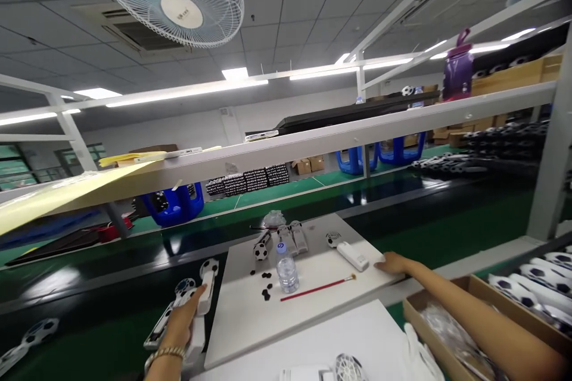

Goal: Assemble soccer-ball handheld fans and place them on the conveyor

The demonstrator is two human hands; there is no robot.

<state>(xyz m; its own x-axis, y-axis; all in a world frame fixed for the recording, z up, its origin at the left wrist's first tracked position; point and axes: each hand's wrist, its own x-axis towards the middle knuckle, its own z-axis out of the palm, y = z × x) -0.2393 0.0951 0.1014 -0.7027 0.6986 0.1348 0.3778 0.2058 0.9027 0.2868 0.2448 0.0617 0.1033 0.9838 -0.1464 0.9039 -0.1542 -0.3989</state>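
My left hand (183,312), with a beaded bracelet at the wrist, is closed on a white handheld fan (206,289) with a football-patterned head, left of the white board (250,327). More fan parts (163,324) lie beside and partly under that hand. My right hand (391,263) grips the board's right edge; some fingers are hidden. Near it on the board lies another handheld fan (353,256) with a grille head. A clear water bottle (286,271) stands mid-board, with a red brush (313,290) before it and small black pieces (267,294) to its left.
At lower right stands a cardboard box (413,309) with plastic bags, beside a white glove (420,351). Dark green conveyor belts (424,208) run behind the board. A shelf beam (304,149) crosses above, bearing a purple bottle (458,71). A large fan (179,6) hangs overhead.
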